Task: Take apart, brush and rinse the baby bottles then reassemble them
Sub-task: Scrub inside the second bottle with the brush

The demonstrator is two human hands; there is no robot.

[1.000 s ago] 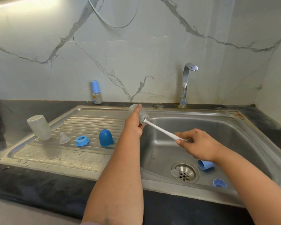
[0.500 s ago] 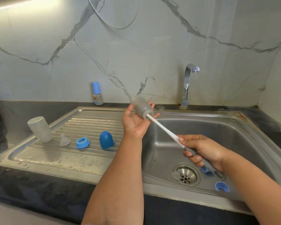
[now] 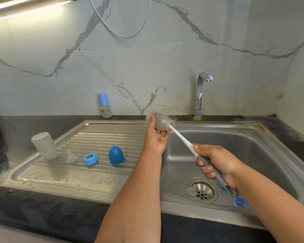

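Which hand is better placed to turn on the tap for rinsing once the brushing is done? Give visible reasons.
Probably the right hand. It is over the basin, on the tap's side, holding only the brush. The left hand cradles the bottle, which must stay held.

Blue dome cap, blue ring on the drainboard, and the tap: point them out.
Blue dome cap (image 3: 115, 154), head view, middle of dome.
Blue ring (image 3: 90, 159), head view, its rim.
Tap (image 3: 199, 92), head view, upright neck.

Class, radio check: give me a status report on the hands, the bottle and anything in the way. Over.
Left hand holds bottle over sink. Right hand grips brush, head inside bottle. Nothing in the way; tap off. Over.
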